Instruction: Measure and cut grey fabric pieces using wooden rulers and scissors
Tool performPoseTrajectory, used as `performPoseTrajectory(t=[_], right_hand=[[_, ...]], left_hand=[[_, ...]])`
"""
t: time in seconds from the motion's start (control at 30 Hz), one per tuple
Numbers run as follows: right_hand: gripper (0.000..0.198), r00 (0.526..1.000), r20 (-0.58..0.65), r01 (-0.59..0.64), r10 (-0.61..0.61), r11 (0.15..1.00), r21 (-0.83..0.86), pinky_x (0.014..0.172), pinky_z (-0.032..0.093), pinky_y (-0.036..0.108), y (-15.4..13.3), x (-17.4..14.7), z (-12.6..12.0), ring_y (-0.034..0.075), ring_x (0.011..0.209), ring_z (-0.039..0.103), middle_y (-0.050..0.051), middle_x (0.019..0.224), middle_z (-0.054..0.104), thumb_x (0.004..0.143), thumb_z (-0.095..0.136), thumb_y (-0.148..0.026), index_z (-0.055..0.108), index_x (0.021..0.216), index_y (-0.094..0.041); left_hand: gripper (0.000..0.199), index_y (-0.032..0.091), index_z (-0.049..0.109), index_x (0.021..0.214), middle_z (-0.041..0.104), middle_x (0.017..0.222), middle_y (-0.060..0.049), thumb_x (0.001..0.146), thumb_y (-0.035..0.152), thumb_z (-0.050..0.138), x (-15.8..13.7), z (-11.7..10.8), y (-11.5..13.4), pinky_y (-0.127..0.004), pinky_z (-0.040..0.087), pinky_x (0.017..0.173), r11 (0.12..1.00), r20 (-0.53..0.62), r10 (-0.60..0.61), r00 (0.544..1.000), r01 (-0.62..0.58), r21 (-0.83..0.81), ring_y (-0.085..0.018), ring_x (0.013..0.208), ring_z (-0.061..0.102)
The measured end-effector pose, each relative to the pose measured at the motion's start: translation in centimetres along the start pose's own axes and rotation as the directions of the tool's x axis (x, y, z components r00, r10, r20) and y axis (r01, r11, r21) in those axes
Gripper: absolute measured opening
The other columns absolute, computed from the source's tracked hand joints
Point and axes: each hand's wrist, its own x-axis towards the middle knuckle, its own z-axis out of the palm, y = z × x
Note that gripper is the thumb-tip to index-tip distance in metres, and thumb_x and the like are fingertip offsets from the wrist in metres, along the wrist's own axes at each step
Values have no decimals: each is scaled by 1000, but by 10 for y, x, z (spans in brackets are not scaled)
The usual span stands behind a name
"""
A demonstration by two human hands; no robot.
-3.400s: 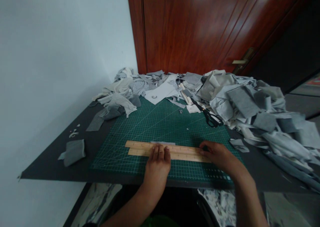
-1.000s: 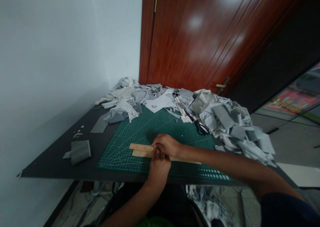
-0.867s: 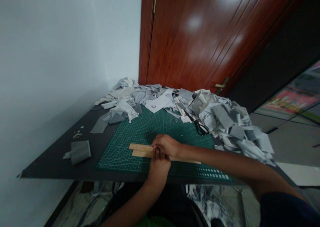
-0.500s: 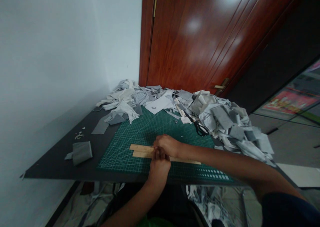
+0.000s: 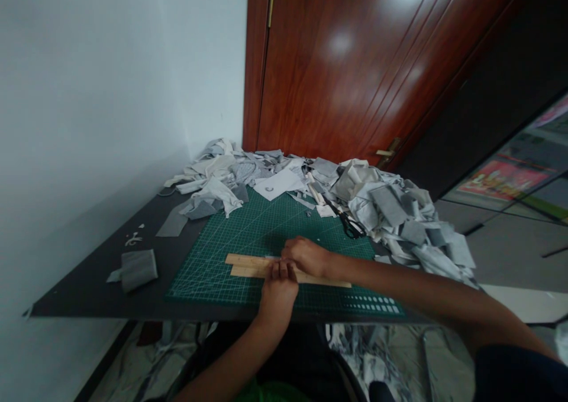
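Observation:
Two flat wooden rulers [image 5: 248, 269], or ruler-like strips, lie against each other on the green cutting mat [image 5: 199, 272]. My left hand [image 5: 280, 289] presses down on them near their middle, its fingers bent and held together. Just beyond and to the right, my right hand [image 5: 307, 256] is closed in a fist at the rulers' far edge. What sits in that fist is hidden. A small pale bit shows by the far edge, too small to name. Black-handled scissors [image 5: 352, 227] rest on the mat's far right part.
Heaps of grey and white fabric scraps [image 5: 390, 204] cover the table's back and right side. A white sheet [image 5: 277, 183] lies among them. To the left is a folded grey cloth [image 5: 138, 269] on the dark table [image 5: 89, 284]. A wooden door [image 5: 328, 83] stands behind.
My right hand has slid to the right along the far ruler edge, away from my left fingers. My left hand stays on the rulers. The view has shifted slightly.

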Motion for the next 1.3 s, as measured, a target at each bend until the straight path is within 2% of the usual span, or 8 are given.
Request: performPoseTrajectory(t=[0.23, 0.7, 0.87, 1.0, 1.1, 1.17, 1.23, 1.3], right_hand=[[22, 999, 8, -34, 34, 999, 5, 81, 41, 32, 8, -21, 3, 22, 89, 63, 10, 94, 71, 91, 53, -3, 72, 94, -14], [28, 996, 10, -87, 87, 993, 74, 84, 41, 33, 28, -50, 10, 22, 90, 64, 10, 93, 72, 82, 55, 2, 74, 92, -16], [27, 989, -43, -133, 139, 984, 120, 86, 43, 32, 36, -60, 19, 21, 90, 65, 8, 94, 72, 81, 59, 2, 75, 92, -17], [22, 936, -161, -285, 314, 941, 180, 84, 46, 29, 53, -65, 28, 19, 92, 67, 8, 97, 73, 95, 55, -6, 74, 97, -16], [22, 848, -240, -429, 473, 877, 217, 85, 49, 32, 64, -73, 32, 21, 95, 68, 11, 98, 74, 101, 51, -12, 72, 102, -13], [22, 794, -283, -487, 538, 842, 234, 91, 49, 37, 63, -82, 35, 25, 104, 67, 15, 109, 73, 102, 52, -17, 70, 113, -12], [28, 782, -303, -487, 545, 837, 249, 98, 47, 41, 52, -92, 40, 27, 114, 64, 17, 122, 69, 101, 57, -26, 66, 124, -13], [38, 809, -286, -448, 513, 854, 266, 101, 46, 41, 34, -101, 48, 27, 119, 62, 16, 128, 67, 98, 63, -37, 64, 129, -16]], left_hand=[[34, 9, 71, 122, 72, 122, -19, 91, 3, 58, 1, -1, -4, -43, 53, 103, 1000, 65, 17, 998, -17, -3, -30, 117, 68], [37, 7, 71, 122, 69, 126, -24, 89, -2, 57, 4, -10, -7, -46, 54, 102, 996, 120, 17, 993, -7, -87, -33, 122, 65], [35, 6, 70, 123, 69, 127, -23, 91, -1, 57, 5, -12, -6, -44, 53, 105, 999, 146, 18, 989, -11, -49, -31, 122, 66], [35, 6, 69, 123, 69, 126, -23, 91, -1, 56, 4, -8, -7, -45, 51, 106, 998, 131, 39, 991, -32, -52, -31, 121, 66], [37, 8, 69, 122, 69, 126, -23, 90, -2, 56, 2, -4, -9, -47, 52, 105, 996, 113, 27, 993, -18, -87, -31, 121, 65], [38, 10, 70, 122, 68, 126, -22, 89, -2, 56, 2, -2, -9, -48, 53, 103, 995, 107, 25, 994, -14, -103, -31, 121, 65], [39, 11, 70, 122, 68, 126, -21, 88, -2, 55, 1, -1, -8, -48, 52, 104, 995, 102, 28, 994, -18, -93, -31, 121, 65], [39, 11, 70, 121, 69, 126, -20, 88, -2, 55, 1, -1, -7, -48, 51, 105, 998, 92, 26, 995, -20, -67, -30, 121, 65]])
